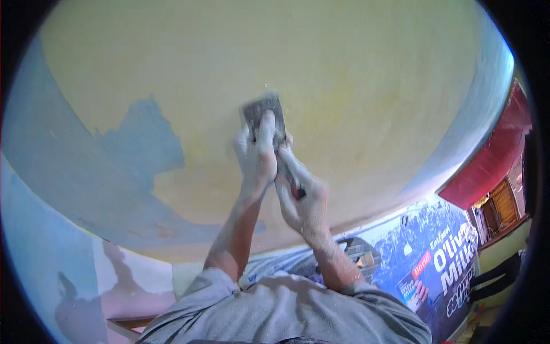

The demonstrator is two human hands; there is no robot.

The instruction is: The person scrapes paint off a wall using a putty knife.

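A broad-bladed scraper (259, 107) is held against a yellowish painted wall (365, 86), its blade edge pointing up. My right hand (304, 195) is closed around the scraper's handle, which shows a bit of red and black. My left hand (261, 152) grips the blade from the left, with one digit pressed along its flat face. Both hands and the forearms are covered in pale dust. To the left, a jagged blue-grey patch (148, 137) shows where the yellow coat is absent. A few specks hang near the blade's top edge, and the blade is slightly blurred.
A large blue printed banner (412, 258) with writing spreads at the lower right. Near it lies a dark ribbed object (363, 253), partly behind my right arm. A red panel (485, 159) juts out at the right. Pale blue wall (34, 223) borders the left.
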